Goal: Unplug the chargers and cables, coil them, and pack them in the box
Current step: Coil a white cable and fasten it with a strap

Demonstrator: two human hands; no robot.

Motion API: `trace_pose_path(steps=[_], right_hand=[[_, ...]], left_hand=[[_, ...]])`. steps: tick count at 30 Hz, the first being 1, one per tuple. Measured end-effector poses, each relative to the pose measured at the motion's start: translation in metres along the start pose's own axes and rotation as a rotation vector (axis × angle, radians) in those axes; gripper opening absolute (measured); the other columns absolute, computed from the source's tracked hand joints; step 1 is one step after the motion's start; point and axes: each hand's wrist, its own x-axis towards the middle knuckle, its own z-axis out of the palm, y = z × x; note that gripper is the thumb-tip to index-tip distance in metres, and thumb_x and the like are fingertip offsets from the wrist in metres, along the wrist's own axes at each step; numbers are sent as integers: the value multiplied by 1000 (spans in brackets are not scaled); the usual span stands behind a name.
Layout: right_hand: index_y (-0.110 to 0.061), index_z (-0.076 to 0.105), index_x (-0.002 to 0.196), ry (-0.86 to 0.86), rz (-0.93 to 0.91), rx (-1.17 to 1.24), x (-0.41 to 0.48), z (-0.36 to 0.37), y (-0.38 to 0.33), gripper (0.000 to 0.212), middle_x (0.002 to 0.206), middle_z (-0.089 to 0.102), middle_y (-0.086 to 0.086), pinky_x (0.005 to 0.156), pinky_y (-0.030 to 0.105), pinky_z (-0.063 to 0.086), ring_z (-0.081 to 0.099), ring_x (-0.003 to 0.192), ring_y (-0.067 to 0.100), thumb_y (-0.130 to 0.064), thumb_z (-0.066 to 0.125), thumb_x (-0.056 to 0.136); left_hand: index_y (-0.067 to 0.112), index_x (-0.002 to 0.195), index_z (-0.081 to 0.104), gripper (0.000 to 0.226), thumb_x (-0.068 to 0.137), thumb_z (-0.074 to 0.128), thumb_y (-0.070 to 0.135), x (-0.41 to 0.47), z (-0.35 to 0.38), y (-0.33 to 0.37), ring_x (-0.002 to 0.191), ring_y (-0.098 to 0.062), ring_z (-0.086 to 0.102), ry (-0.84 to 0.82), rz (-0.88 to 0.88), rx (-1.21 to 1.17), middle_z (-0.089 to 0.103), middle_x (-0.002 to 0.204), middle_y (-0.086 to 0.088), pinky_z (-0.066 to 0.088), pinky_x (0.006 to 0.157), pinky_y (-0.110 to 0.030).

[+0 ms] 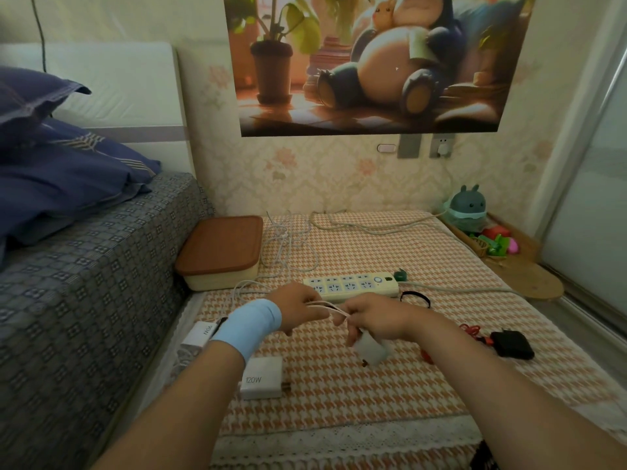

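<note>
A: Where are the hands?
B: The forearms reach in from 7 and 5 o'clock. The left hand [298,308] and right hand [378,320] meet near centre, fingers curled, pinching a white cable [330,308].

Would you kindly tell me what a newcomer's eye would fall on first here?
At the centre, the left hand and right hand both grip a thin white cable, a blurred white charger hanging under the right hand. Just behind them lies a cream power strip on the checked mat, with the brown-lidded box to its left. A large cartoon poster fills the wall above.
</note>
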Motion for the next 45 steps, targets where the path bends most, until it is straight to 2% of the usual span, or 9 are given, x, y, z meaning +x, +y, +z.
trace_pose_path(steps=[4, 10, 13, 18, 23, 28, 33, 40, 45], right_hand=[[5, 63, 96, 24, -106, 299, -4, -3, -14, 32, 67, 66, -8, 87, 49, 53, 67, 72, 23, -21, 48, 107], [-7, 71, 98, -88, -80, 313, -6, 1, -38, 29, 82, 74, 9, 86, 35, 56, 72, 84, 25, -27, 51, 106], [-13, 74, 102, -76, -23, 216, 1, 6, -39, 36, 79, 75, 9, 98, 46, 54, 71, 100, 35, -38, 48, 106], [-6, 76, 101, 3, -44, 209, 4, 2, -39, 37, 63, 67, 6, 77, 27, 56, 73, 70, 20, -30, 47, 107], [-11, 75, 102, 278, -37, 307, 8, -12, -28, 37, 56, 66, 7, 95, 39, 54, 74, 70, 22, -25, 41, 109], [-19, 67, 124, 312, 15, 211, -1, -19, -25, 31, 72, 75, 12, 73, 26, 53, 73, 81, 25, -29, 42, 109], [-11, 64, 126, 206, -119, 345, 2, 0, -44, 31, 91, 76, 6, 62, 30, 57, 69, 60, 22, -13, 38, 109], [-18, 65, 128, -16, -204, 477, -8, 20, -70, 59, 105, 78, -2, 59, 31, 56, 61, 50, 23, -62, 41, 96], [-18, 73, 109, -60, -230, 347, -8, 19, -63, 21, 77, 70, 5, 51, 27, 52, 58, 45, 15, -29, 73, 92]], left_hand=[[23, 75, 72, 27, 94, 60, 37, -9, -20, 0, 60, -20, 51, 223, 95, -172, 66, 77, -15, 47, 59, -34], [39, 65, 67, 26, 90, 65, 42, -20, -36, 8, 63, -27, 62, 384, 141, -170, 69, 71, -7, 53, 65, -41], [35, 69, 70, 21, 90, 67, 39, -20, -37, 3, 58, -17, 55, 386, 148, -153, 66, 68, -4, 51, 64, -40], [14, 85, 75, 27, 88, 69, 41, -19, -45, -5, 61, -19, 58, 365, 85, -95, 64, 68, -3, 53, 64, -38], [14, 78, 72, 34, 93, 60, 42, -30, -62, -21, 47, -16, 58, 148, -148, -76, 58, 55, 0, 52, 55, -28], [10, 84, 64, 36, 103, 44, 34, -34, -74, -23, 52, -14, 35, 312, -123, -864, 35, 61, 2, 58, 59, -33], [16, 85, 52, 36, 105, 32, 39, -28, -76, -1, 40, -5, 19, 152, 68, -1510, 23, 58, 8, 25, 35, -17], [17, 80, 48, 35, 106, 33, 35, -13, -53, 14, 35, -4, 19, 318, 2, -1775, 24, 49, 9, 15, 31, -16], [15, 80, 47, 36, 106, 32, 34, -12, -49, 18, 35, -5, 19, 238, -34, -1785, 24, 49, 8, 15, 30, -16]])
